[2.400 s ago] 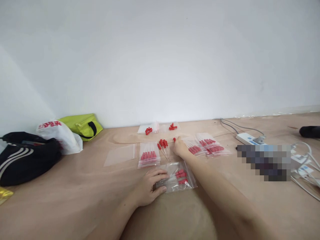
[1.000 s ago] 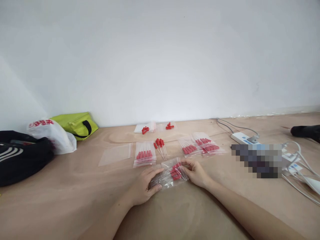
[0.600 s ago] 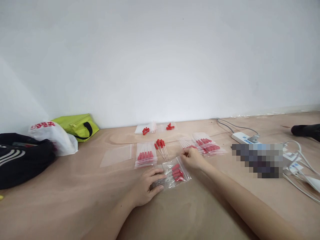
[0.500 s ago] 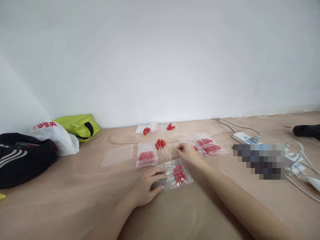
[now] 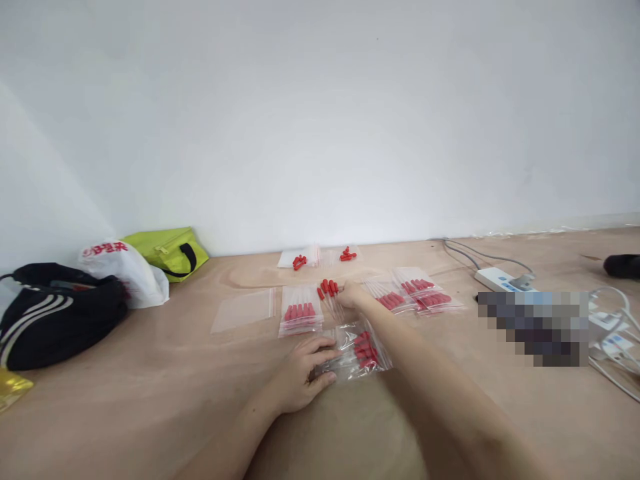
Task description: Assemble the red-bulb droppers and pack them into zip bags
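My left hand (image 5: 305, 373) lies with fingers stretched and thumb apart on the left end of a clear plastic bag (image 5: 345, 369). Several droppers with red bulbs (image 5: 365, 348) are in that bag. Beyond it are several loose droppers (image 5: 330, 291), thin clear stems toward me and red bulbs away. My right hand (image 5: 353, 295) is at their right side, fingers curled against the bulbs; the hand partly hides its fingertips. Left of these droppers is a stack of filled zip bags (image 5: 301, 313). More bagged droppers (image 5: 391, 300) lie to the right of my right hand.
A flat, clear zip bag (image 5: 245, 310) lies at left. Small red pieces (image 5: 299, 262) rest on bags near the wall. A black bag (image 5: 60, 320), white plastic bag (image 5: 123, 270) and green bag (image 5: 165, 250) stand far left. A power strip (image 5: 495, 279) with cables is at right.
My right hand has moved left to the red bulbs of the loose droppers. My left hand remains on the clear bag. The whole view has shifted slightly.
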Motion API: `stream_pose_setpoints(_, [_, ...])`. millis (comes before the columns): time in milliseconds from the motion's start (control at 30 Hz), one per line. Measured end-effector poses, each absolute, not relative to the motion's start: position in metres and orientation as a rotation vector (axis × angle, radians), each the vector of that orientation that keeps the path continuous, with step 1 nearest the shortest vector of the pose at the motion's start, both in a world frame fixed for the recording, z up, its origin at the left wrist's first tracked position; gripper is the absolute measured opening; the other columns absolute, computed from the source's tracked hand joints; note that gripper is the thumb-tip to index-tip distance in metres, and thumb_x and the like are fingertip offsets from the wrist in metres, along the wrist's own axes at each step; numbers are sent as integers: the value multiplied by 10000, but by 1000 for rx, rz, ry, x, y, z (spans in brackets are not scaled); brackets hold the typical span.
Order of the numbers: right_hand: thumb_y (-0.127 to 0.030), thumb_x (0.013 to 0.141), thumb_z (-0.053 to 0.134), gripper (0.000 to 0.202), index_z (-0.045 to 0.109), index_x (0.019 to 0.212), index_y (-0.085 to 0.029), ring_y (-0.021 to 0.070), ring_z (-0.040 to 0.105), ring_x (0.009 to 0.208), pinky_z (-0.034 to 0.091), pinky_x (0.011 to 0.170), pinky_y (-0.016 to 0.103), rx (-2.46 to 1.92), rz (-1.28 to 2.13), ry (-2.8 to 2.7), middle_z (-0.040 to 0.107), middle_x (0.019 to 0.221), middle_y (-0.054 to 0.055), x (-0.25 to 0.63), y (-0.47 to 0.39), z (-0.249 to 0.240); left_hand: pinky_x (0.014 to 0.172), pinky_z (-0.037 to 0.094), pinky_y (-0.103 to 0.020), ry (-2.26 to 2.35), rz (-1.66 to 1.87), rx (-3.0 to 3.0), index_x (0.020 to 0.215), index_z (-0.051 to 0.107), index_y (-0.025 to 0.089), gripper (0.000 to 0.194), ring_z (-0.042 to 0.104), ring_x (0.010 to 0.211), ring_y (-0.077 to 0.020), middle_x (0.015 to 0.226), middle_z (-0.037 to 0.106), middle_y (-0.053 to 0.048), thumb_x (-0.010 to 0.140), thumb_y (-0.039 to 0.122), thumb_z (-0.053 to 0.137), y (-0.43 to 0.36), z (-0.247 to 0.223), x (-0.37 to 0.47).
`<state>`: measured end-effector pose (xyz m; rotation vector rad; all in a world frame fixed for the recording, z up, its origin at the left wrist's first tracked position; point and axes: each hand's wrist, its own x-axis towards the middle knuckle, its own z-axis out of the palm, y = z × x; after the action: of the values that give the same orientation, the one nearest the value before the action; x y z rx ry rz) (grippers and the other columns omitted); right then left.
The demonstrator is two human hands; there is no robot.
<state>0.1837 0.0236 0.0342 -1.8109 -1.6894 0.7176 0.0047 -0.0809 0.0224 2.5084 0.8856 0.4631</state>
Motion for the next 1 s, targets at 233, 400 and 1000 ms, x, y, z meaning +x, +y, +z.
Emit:
stream_pose_setpoints(233, [-265,729,523,524,370,1206,-110,134,535,546,414,515,235,-1707,779,-1566,549,603,-13,240,-26,34,953,361,-396,878,477,2510,1124,558,252,339,451,1116,-219,1207,513,-49,786,249,534,-82,25,5])
stream_pose_setpoints(400, [-339,733,496,699,87,1294,-254,81,459,415,404,406,219,-1214,863,-1268,442,659,-83,274,-75,9,962,353,-406,909,447,2488,1127,556,285,334,438,1130,-223,1229,497,-31,796,250,522,-82,24,5])
stream_pose_setpoints(1000, [-461,701,581,566,227,1086,-243,125,567,522,506,532,294,-1076,909,-1011,501,632,-75,247,-85,-9,964,351,-415,905,427,2543,1184,509,280,370,424,1144,-232,1251,477,-45,815,271,502,-81,24,4])
